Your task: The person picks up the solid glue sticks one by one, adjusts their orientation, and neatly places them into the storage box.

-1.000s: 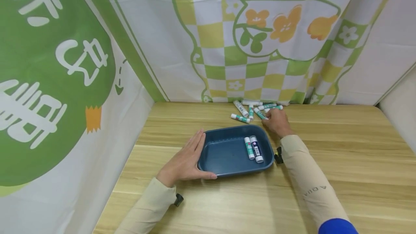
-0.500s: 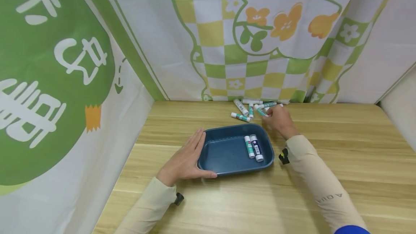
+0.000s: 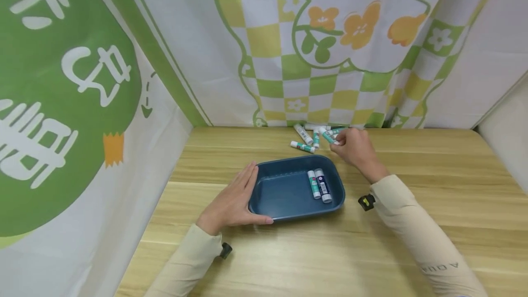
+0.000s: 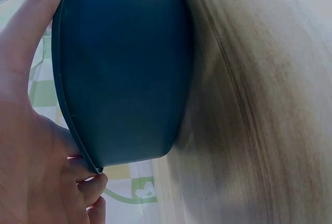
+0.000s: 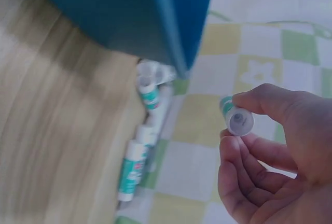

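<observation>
My left hand (image 3: 231,201) spans the left end of a dark blue tray (image 3: 284,217), its fingers straight along the far corner and the thumb at the near rim. In the left wrist view, the tray's outer wall (image 4: 122,73) faces the palm. Between thumb and fingertips, my right hand (image 3: 356,150) pinches a green-and-white glue stick (image 3: 328,137), raised off the table beyond the tray's far right corner. Its round white end (image 5: 240,124) points at the right wrist camera. Inside the tray, a small green glue stick (image 3: 314,184) lies beside a larger dark blue one (image 3: 323,186).
Several more glue sticks lie in a loose pile against the back curtain (image 3: 313,86), among them a white one (image 3: 303,134) and a green one (image 3: 302,146). They rest on a wooden table (image 3: 433,187). A printed cloth (image 3: 62,104) hangs on the left.
My right hand has picked a green-and-white glue stick from the pile and lifted it slightly, and its forearm has swung right. The left hand stays at the tray.
</observation>
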`<state>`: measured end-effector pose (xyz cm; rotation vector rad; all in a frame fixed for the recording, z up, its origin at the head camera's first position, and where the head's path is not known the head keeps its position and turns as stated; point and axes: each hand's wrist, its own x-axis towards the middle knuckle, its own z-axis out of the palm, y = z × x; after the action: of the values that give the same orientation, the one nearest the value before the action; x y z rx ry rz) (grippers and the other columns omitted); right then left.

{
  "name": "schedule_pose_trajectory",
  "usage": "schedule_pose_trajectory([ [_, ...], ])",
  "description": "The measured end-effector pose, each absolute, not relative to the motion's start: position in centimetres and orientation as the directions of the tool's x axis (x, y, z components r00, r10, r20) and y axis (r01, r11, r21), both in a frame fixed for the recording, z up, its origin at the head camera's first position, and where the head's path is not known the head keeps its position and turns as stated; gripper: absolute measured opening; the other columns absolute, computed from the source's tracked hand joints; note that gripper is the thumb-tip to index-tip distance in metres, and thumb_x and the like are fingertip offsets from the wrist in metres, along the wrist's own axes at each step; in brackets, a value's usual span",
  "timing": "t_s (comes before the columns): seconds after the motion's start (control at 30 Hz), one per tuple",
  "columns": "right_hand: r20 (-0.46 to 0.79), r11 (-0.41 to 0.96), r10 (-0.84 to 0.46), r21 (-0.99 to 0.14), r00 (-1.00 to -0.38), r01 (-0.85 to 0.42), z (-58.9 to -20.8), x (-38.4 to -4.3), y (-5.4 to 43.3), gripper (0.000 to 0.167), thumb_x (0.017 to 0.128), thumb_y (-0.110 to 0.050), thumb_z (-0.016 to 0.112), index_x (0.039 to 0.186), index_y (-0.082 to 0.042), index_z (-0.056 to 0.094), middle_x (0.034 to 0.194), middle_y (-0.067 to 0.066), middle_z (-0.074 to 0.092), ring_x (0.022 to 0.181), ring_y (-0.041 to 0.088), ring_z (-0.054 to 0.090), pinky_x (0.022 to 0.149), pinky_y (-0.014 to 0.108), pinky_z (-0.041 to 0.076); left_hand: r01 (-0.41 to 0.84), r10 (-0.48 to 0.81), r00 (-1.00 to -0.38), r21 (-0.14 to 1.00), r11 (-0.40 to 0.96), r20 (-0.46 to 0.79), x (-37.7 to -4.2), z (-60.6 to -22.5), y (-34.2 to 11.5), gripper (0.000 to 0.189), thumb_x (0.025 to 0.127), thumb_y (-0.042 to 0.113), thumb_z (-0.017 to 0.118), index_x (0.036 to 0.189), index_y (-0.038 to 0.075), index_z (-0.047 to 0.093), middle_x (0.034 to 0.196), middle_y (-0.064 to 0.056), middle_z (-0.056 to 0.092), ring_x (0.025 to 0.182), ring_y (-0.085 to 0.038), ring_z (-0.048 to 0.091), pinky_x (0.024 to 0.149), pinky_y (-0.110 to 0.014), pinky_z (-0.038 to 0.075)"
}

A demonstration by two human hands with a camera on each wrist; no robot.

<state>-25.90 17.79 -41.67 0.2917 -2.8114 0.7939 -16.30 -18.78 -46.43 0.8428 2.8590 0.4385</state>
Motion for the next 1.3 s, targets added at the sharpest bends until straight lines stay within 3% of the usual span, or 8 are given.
schedule_pose_trajectory([
  [0.23, 0.265, 0.813, -0.154, -0.514, -0.952, -0.274, -39.6, -23.5, 16.5, 0.024, 0.092, -0.015, 0.076, 0.103, 0.006, 0.08, 0.092, 0.02, 0.081, 0.073, 0.025, 0.076, 0.068, 0.042, 0.064, 0.516, 0.554, -0.832, 0.319, 0.795, -0.036, -16.4, -46.3, -18.8, 0.141, 0.078, 0.085, 0.069, 0.169, 0.0, 0.003, 0.179, -0.016, -0.005, 0.168, -0.03, 0.002, 0.135, -0.05, 0.017],
  [0.53, 0.296, 0.805, -0.235, -0.474, -0.926, -0.356, -38.9, -20.7, 14.6, 0.018, 0.089, -0.013, 0.081, 0.093, 0.004, 0.079, 0.084, 0.015, 0.08, 0.069, 0.021, 0.075, 0.063, 0.037, 0.063, 0.511, 0.553, -0.832, 0.337, 0.791, -0.035, -16.5, -46.3, -18.9, 0.141, 0.078, 0.083, 0.071, 0.169, 0.0, 0.001, 0.178, -0.013, -0.009, 0.168, -0.029, 0.0, 0.136, -0.05, 0.016],
  [0.73, 0.229, 0.822, -0.245, -0.466, -0.942, -0.327, -40.4, -18.9, 13.6, 0.016, 0.091, -0.014, 0.081, 0.087, 0.001, 0.077, 0.073, 0.008, 0.076, 0.053, 0.01, 0.059, 0.051, 0.025, 0.047, 0.511, 0.553, -0.833, 0.332, 0.793, -0.038, -16.5, -46.4, -18.8, 0.141, 0.078, 0.084, 0.07, 0.169, 0.0, 0.001, 0.179, -0.012, -0.009, 0.168, -0.028, 0.0, 0.136, -0.049, 0.016],
  [0.97, 0.182, 0.85, -0.219, -0.446, -0.959, -0.279, -42.3, -17.7, 12.4, 0.027, 0.091, -0.016, 0.08, 0.07, -0.007, 0.067, 0.054, -0.005, 0.049, 0.047, 0.007, 0.04, 0.046, 0.022, 0.03, 0.512, 0.553, -0.833, 0.333, 0.792, -0.034, -16.5, -46.5, -18.7, 0.142, 0.078, 0.086, 0.069, 0.169, 0.001, 0.002, 0.179, -0.015, -0.007, 0.168, -0.03, 0.001, 0.135, -0.051, 0.017],
  [1.1, 0.157, 0.877, -0.217, -0.401, -0.963, -0.263, -43.4, -17.5, 11.8, 0.028, 0.088, -0.017, 0.081, 0.066, -0.01, 0.066, 0.054, -0.006, 0.045, 0.048, 0.009, 0.04, 0.044, 0.022, 0.029, 0.511, 0.55, -0.834, 0.331, 0.793, -0.031, -16.5, -46.5, -18.7, 0.142, 0.077, 0.086, 0.069, 0.169, 0.001, 0.002, 0.179, -0.017, -0.004, 0.168, -0.03, 0.001, 0.135, -0.052, 0.018],
  [1.3, 0.133, 0.91, -0.196, -0.345, -0.971, -0.231, -44.6, -17.5, 11.0, 0.03, 0.085, -0.02, 0.083, 0.064, -0.011, 0.063, 0.061, 0.0, 0.056, 0.053, 0.015, 0.049, 0.044, 0.028, 0.037, 0.506, 0.547, -0.837, 0.341, 0.792, -0.029, -16.5, -46.5, -18.7, 0.141, 0.078, 0.085, 0.07, 0.169, 0.0, 0.003, 0.179, -0.019, -0.001, 0.167, -0.031, 0.001, 0.134, -0.052, 0.02],
])
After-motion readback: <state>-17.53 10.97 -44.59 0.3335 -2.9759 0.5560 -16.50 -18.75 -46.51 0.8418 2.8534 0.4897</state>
